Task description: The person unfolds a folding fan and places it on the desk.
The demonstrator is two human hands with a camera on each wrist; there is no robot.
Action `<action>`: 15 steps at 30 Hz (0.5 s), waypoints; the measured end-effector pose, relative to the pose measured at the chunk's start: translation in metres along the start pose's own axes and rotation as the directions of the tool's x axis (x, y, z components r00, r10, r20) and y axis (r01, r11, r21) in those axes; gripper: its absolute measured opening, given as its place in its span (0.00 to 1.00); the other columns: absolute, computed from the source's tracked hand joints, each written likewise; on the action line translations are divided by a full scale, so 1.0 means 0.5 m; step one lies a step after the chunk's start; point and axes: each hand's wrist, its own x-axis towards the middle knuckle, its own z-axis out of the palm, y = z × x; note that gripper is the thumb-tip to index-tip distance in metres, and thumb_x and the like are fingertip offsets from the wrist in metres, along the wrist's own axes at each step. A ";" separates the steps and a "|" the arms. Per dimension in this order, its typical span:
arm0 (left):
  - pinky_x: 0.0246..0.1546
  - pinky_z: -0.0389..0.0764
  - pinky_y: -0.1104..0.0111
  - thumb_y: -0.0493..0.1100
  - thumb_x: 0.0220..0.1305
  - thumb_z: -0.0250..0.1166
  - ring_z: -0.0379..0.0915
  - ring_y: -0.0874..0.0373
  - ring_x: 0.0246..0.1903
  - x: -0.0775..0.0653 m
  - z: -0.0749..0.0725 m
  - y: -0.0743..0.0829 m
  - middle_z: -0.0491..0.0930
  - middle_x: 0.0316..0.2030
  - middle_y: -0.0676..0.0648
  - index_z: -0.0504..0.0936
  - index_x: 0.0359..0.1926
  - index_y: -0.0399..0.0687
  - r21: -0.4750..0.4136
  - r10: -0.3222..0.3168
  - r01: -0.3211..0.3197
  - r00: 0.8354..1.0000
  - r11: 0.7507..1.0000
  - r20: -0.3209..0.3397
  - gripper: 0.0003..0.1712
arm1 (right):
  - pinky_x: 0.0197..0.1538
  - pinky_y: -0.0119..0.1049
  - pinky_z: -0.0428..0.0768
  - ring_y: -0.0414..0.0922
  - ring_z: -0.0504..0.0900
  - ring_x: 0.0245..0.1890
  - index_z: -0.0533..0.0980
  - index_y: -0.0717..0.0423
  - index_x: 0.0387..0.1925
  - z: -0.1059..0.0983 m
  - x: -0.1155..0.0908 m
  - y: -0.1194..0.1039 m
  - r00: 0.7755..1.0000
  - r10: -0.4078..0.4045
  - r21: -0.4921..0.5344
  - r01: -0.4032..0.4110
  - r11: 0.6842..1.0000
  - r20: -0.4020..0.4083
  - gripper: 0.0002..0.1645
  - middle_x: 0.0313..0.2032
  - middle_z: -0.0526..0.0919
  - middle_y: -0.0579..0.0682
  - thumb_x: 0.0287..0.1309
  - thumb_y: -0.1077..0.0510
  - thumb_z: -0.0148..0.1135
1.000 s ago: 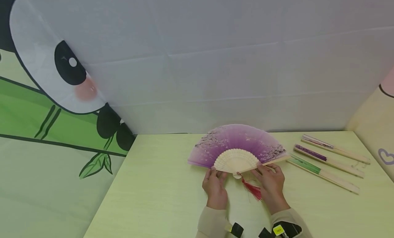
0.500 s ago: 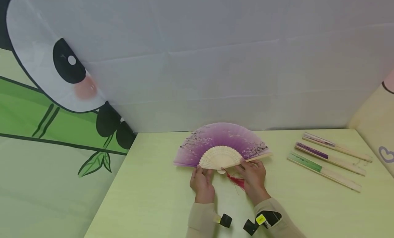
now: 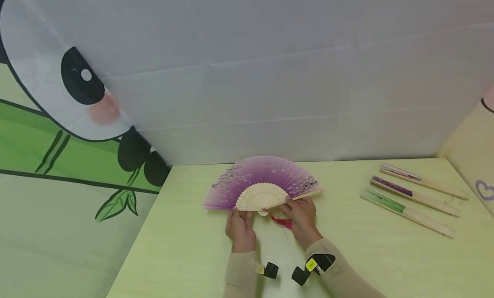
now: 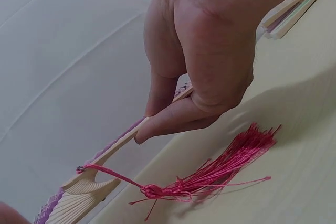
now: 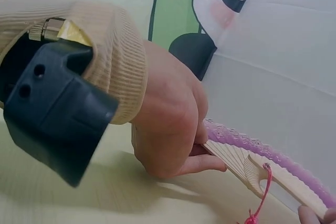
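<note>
A spread purple folding fan [image 3: 261, 171] with blossom branches and pale openwork ribs is held over the table by both hands. My left hand [image 3: 241, 230] pinches its left edge; the right wrist view shows the thumb on one side of the ribs [image 5: 235, 162] and fingers on the other. Towards the other end, my right hand [image 3: 302, 216] pinches the outer guard stick, also seen close up in the left wrist view. From the fan's pivot hangs a red tassel [image 4: 231, 167], partly behind the right hand in the head view.
On the right of the pale table [image 3: 185, 238] lie three folded fans: a green one [image 3: 386, 201], a dark purple one [image 3: 393, 188] and a whitish one [image 3: 402, 171]. A light cloth wall [image 3: 270, 88] with a cartoon panda rises behind the table.
Both hands have carried the spread fan leftward across the table, keeping their hold at its two edges. The tassel has swung along with it. The folded fans stay put.
</note>
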 end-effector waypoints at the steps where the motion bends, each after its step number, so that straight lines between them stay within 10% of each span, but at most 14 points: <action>1: 0.40 0.81 0.66 0.39 0.69 0.52 0.75 0.59 0.32 0.002 -0.001 0.003 0.77 0.33 0.45 0.69 0.51 0.33 0.001 -0.001 0.001 1.000 1.000 -0.002 0.14 | 0.40 0.42 0.82 0.49 0.80 0.36 0.61 0.67 0.45 0.004 0.001 0.002 1.000 -0.002 -0.003 0.002 1.000 0.006 0.18 0.39 0.72 0.62 0.57 0.71 0.58; 15: 0.51 0.75 0.64 0.41 0.71 0.47 0.71 0.55 0.45 0.040 -0.015 0.045 0.71 0.49 0.41 0.58 0.65 0.36 0.022 -0.026 0.026 1.000 0.999 0.010 0.25 | 0.45 0.44 0.80 0.55 0.78 0.45 0.59 0.70 0.57 0.041 0.012 0.036 0.991 0.062 0.002 -0.062 0.998 0.116 0.22 0.50 0.70 0.69 0.63 0.71 0.50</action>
